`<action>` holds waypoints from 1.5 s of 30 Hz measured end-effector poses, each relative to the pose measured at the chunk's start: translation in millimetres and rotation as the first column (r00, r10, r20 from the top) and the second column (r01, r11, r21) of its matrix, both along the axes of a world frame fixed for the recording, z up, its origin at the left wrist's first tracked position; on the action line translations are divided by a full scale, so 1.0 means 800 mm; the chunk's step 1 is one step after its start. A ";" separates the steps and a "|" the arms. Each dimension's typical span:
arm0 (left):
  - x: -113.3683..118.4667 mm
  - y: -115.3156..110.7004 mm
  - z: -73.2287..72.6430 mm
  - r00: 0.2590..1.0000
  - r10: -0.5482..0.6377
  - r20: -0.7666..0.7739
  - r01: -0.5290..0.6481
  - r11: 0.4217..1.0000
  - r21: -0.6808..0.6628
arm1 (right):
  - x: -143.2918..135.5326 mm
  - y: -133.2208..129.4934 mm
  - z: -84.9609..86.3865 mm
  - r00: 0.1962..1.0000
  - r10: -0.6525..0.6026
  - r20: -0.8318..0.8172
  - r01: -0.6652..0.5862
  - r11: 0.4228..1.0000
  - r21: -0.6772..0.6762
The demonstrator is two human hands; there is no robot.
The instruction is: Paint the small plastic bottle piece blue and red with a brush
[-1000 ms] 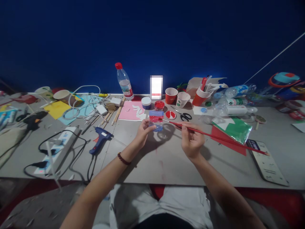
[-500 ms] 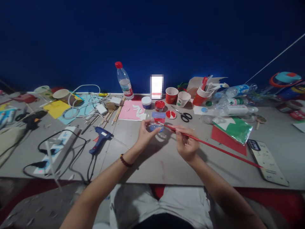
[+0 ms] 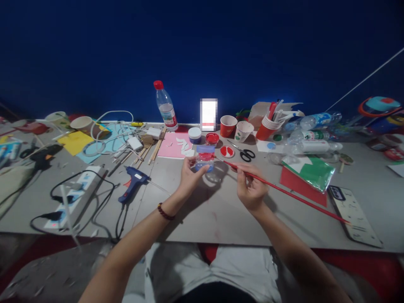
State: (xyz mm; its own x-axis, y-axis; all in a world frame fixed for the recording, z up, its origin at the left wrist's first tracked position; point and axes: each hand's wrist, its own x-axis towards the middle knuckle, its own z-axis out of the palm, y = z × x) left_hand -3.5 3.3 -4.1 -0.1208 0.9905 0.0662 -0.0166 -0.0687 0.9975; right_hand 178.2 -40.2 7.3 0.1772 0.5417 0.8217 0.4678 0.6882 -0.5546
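Note:
My left hand (image 3: 190,176) grips a small clear plastic piece (image 3: 205,158) with blue ends and a red band round its middle. A long red paintbrush (image 3: 284,192) is pinched in my right hand (image 3: 251,185), its tip near the red band; whether they touch is unclear. Behind the plastic piece stands an open jar of red paint (image 3: 212,139), with its paint-smeared lid (image 3: 227,151) lying to the right. A white-capped jar (image 3: 195,135) is left of the paint.
Black scissors (image 3: 247,155) and paper cups (image 3: 228,126) stand behind my right hand. A blue glue gun (image 3: 134,184) and power strip (image 3: 77,198) lie left. Toward the right are plastic bottles (image 3: 318,146), green and red sheets (image 3: 311,172) and a phone (image 3: 355,216).
The plastic piece has turned more upright and shifted slightly left in my left hand. My right hand and the brush have moved a little right, away from the piece.

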 end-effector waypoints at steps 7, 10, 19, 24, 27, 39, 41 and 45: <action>0.001 -0.001 0.007 0.999 0.001 0.038 0.000 0.999 -0.032 | 0.005 -0.001 -0.005 0.992 0.033 -0.119 -0.041 0.997 -0.064; 0.003 -0.004 0.005 0.999 0.026 -0.035 -0.027 1.000 -0.015 | -0.003 -0.004 -0.003 0.980 0.137 -0.142 -0.147 0.987 -0.065; 0.003 -0.005 -0.001 0.988 0.050 -0.145 -0.039 0.996 0.078 | -0.012 -0.005 0.001 0.989 0.136 -0.062 -0.137 0.990 -0.020; 0.002 -0.006 0.005 0.981 0.054 -0.189 -0.040 0.996 0.079 | -0.010 -0.004 0.001 0.987 0.137 -0.078 -0.139 0.990 -0.023; 0.001 -0.006 0.009 0.983 0.054 -0.177 -0.043 0.997 0.065 | -0.008 -0.002 -0.001 0.991 0.111 -0.069 -0.113 0.993 -0.024; -0.002 -0.001 0.006 0.995 0.051 -0.081 -0.049 0.998 0.026 | -0.003 -0.003 -0.007 0.980 0.118 -0.163 -0.132 0.989 -0.073; 0.000 -0.003 0.008 0.996 0.047 -0.079 -0.045 0.999 0.031 | -0.009 -0.007 -0.005 0.970 0.178 -0.164 -0.194 0.977 -0.084; 0.004 -0.006 0.009 0.994 0.055 -0.095 -0.051 0.998 0.042 | -0.018 -0.011 0.000 0.977 0.193 -0.085 -0.199 0.977 -0.069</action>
